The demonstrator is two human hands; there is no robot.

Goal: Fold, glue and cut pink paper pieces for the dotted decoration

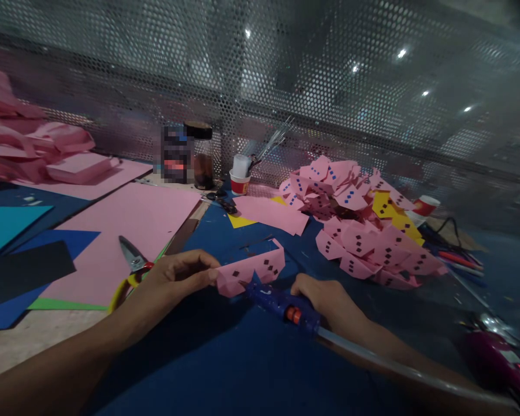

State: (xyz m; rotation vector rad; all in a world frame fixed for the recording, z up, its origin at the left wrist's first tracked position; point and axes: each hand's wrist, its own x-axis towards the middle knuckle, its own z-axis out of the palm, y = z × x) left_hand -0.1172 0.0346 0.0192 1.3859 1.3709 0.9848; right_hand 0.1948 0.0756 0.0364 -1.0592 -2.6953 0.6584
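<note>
My left hand [186, 274] pinches one end of a folded pink paper strip [251, 268] marked with dark diamond shapes. The strip is bent so that its far end turns back on itself. In my right hand [329, 297] is a blue glue gun [281, 306] with an orange-red part on its side. A long clear glue stick [372, 358] runs out of its back toward the lower right. The gun's nozzle points at the lower edge of the strip, at or very near the paper; I cannot tell if they touch. Scissors [132, 257] with yellow and red handles lie beside my left wrist.
Pink pieces with diamonds [372, 248] are heaped at the right back. A paper cup [240, 184] and a dark-lidded jar [203, 162] stand before a perforated metal screen [134, 75]. Pink sheets [125, 225] and coloured paper lie left. A purple device [498, 364] is at lower right.
</note>
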